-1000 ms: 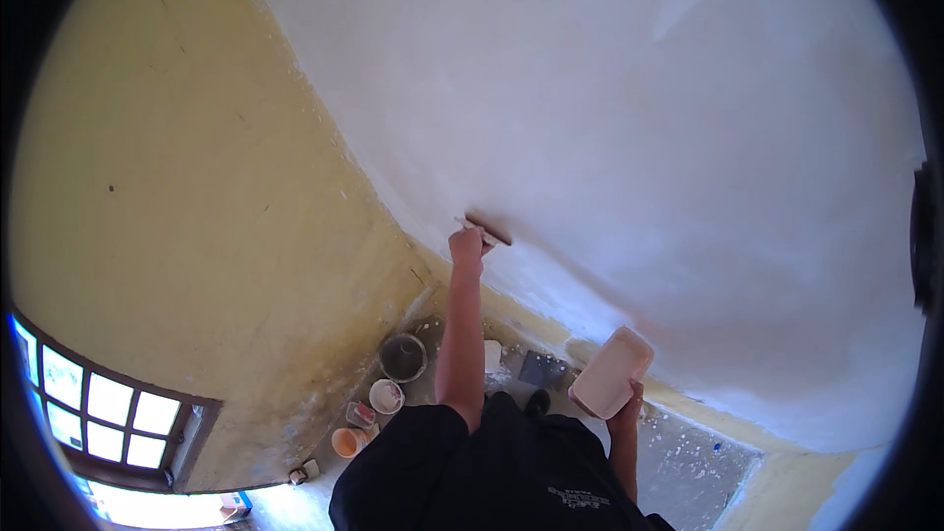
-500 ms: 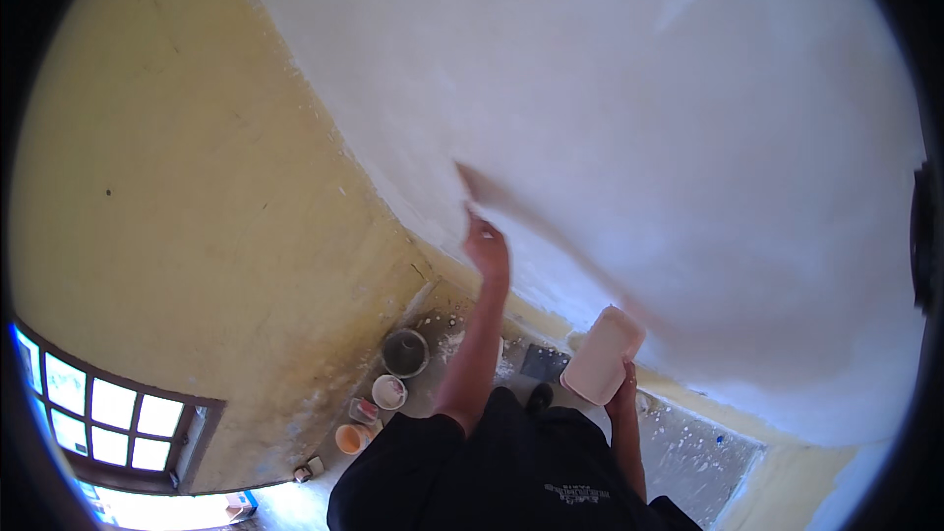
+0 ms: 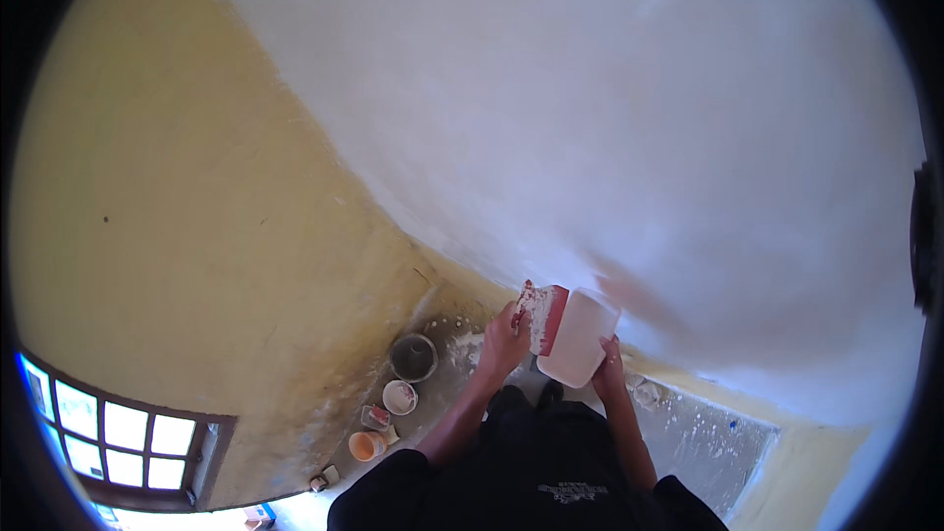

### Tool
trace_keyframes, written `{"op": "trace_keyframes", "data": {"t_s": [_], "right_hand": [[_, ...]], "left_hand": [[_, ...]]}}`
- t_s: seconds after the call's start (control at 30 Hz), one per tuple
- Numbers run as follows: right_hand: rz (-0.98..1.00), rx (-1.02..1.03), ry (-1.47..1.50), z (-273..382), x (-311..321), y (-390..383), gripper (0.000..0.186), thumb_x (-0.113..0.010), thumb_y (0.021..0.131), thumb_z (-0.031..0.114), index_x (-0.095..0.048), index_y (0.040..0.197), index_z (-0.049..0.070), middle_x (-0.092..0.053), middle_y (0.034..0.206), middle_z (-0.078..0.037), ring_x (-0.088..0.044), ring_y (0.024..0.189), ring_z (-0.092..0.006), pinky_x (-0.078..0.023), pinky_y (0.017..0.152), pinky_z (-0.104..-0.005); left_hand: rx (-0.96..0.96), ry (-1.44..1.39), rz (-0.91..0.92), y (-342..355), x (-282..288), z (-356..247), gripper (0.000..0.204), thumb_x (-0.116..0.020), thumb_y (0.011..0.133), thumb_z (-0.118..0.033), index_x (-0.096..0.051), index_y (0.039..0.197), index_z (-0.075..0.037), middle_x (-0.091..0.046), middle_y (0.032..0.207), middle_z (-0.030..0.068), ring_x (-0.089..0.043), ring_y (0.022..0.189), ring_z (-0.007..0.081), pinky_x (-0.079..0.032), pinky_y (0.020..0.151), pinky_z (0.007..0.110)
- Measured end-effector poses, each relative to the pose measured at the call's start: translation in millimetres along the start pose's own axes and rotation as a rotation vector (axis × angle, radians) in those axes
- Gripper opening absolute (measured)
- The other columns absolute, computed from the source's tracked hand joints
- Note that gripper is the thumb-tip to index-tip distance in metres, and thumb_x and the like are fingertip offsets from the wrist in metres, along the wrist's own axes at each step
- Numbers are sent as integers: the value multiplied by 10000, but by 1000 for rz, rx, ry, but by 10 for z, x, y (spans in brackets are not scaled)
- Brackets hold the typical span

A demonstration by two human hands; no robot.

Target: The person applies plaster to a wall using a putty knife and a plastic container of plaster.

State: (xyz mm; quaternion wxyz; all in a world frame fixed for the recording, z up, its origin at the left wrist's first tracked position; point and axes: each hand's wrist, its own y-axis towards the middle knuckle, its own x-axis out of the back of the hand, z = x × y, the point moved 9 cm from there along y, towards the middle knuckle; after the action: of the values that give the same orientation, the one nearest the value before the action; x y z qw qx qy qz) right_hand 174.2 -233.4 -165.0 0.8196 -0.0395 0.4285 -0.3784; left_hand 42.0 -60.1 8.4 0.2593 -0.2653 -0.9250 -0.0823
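Observation:
My left hand [image 3: 504, 342] is closed round a red putty scraper [image 3: 555, 323] smeared with white filler. The scraper's straight edge lies against or just beside the left side of a pale, rectangular plastic tub [image 3: 582, 342]. Gripping that tub by its right side is my right hand [image 3: 610, 362], which holds it tilted before my chest. How much filler the tub holds, I cannot tell. Both hands are close to the lower part of a white-coated wall [image 3: 590, 118].
A yellow wall [image 3: 177, 177] meets the white one in a corner. On the floor beside it stand a dark bucket [image 3: 413, 358], a white bucket [image 3: 400, 397], a small reddish container [image 3: 376, 418] and an orange bucket [image 3: 367, 446]. A paned window [image 3: 108, 433] is at lower left.
My left hand has come down and right from the white wall to the tub, bringing the scraper with it. The tub has shifted slightly left in my right hand.

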Motion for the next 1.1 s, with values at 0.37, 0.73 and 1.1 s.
{"op": "trace_keyframes", "data": {"t_s": [0.37,0.73,1.1], "right_hand": [[44,-115,60,-345,-461,-149,579,-568,868,262,-325,1355,67,-495,1221,-116,-522,1136,-226,-462,933,-377],[77,-111,42,-326,-507,-92,641,-561,871,272,-279,1395,32,-449,1293,-132,-474,1196,-234,-421,980,-375],[89,-92,-16,-300,-464,23,682,-578,882,274,-224,1403,13,-435,1292,-154,-469,1196,-247,-415,993,-372]], "left_hand": [[-136,552,72,-256,-264,-223,134,-554,820,-134,-612,839,-14,-598,858,178,-626,742,396,-506,649,500],[-162,492,108,-192,-400,-154,254,-566,802,-99,-643,1036,-37,-622,913,175,-634,756,376,-520,669,475],[-319,311,155,-269,-730,-169,187,-583,828,-114,-664,984,-52,-610,805,147,-626,725,375,-494,619,458]]}}
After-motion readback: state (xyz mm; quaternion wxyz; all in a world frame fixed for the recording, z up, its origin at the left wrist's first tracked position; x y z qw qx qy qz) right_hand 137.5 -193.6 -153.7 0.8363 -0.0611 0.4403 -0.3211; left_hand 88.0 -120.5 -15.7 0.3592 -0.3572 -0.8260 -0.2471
